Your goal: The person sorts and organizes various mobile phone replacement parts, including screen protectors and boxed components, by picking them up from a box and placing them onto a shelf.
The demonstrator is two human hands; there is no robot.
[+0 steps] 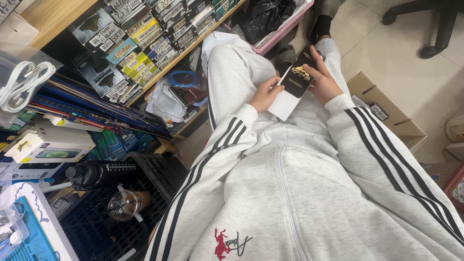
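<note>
I sit in a light grey tracksuit with black stripes and look down at my lap. Both hands hold a flat black and white package [295, 82] with a gold emblem, above my thighs. My left hand [265, 94] grips its lower left edge, thumb on the front. My right hand [323, 79] clasps its right side, fingers curled round the top. The white lower part of the package sticks out toward me.
Shelves at left carry several small labelled boxes [130, 53] and flat packages. A coiled white cable [24, 82] lies at far left, with a black bottle [96, 174] on a black crate [111, 217]. An open cardboard box [386, 116] stands on the tiled floor at right.
</note>
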